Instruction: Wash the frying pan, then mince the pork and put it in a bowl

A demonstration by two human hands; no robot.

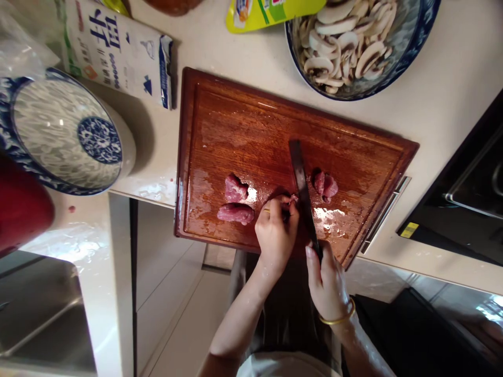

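Note:
A wet reddish wooden cutting board (251, 125) lies on the pale counter. My left hand (275, 233) is curled with its fingertips pressing down on a small piece of raw meat (291, 199) near the board's front edge. My right hand (326, 283), with a gold bangle at the wrist, grips the handle of a dark knife (302, 183) whose blade stands edge-down right beside my left fingertips. Two cut pieces of meat (236, 201) lie left of my left hand. Another piece of meat (325, 185) lies right of the blade.
A blue-patterned bowl of sliced mushrooms (412, 52) stands behind the board at the right. An empty blue-and-white bowl (63, 136) sits at the left, behind it a white packet with blue print (118, 50). A sink (35, 309) is lower left, a black appliance (467, 193) at right.

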